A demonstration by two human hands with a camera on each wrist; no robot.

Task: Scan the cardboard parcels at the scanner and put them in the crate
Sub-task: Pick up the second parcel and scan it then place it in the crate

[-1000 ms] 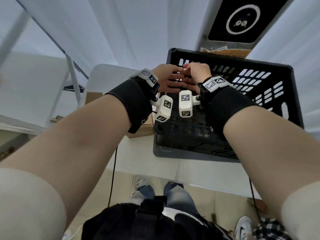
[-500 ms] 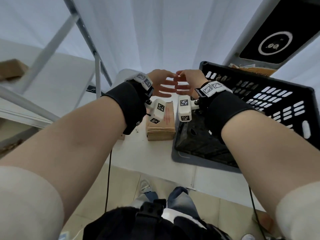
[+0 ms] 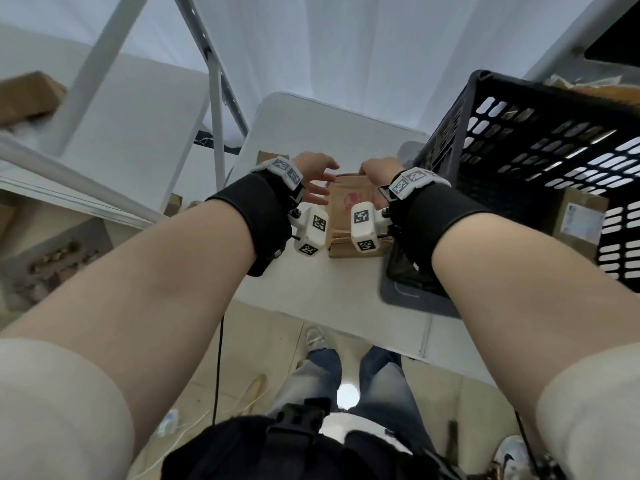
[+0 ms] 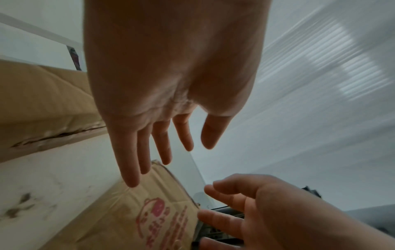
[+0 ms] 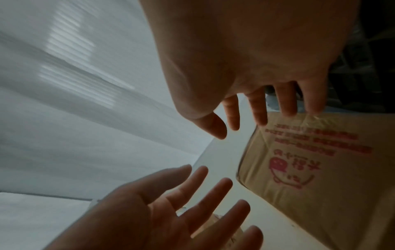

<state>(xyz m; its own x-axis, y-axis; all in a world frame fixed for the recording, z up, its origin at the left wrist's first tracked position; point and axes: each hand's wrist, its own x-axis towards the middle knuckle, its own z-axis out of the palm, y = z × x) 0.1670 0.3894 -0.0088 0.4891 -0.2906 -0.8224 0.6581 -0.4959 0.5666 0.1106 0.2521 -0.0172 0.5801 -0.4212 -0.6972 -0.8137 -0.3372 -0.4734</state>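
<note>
A flat brown cardboard parcel (image 3: pixel 346 211) with pink print lies on the white table (image 3: pixel 322 289), just left of the black plastic crate (image 3: pixel 512 140). My left hand (image 3: pixel 323 181) hovers over the parcel's left side with its fingers (image 4: pixel 132 169) straight and spread. At the parcel's far right corner, my right hand (image 3: pixel 372 174) is spread too, its fingertips (image 5: pixel 288 108) at the parcel's (image 5: pixel 310 169) edge; contact is not plain. Neither hand holds anything. Another parcel (image 3: pixel 581 216) with a white label lies inside the crate. Only a black corner of the scanner (image 3: pixel 620 39) shows at top right.
A larger cardboard parcel (image 4: pixel 42 101) lies on the table left of my hands. A white metal rack (image 3: pixel 214 98) stands to the left, with a box (image 3: pixel 27 95) on its shelf. The crate sits on a grey base (image 3: pixel 408 292). White curtain hangs behind.
Both hands have moved left and down, from over the crate to the printed parcel on the table, and their fingers have parted. The head view has swung left.
</note>
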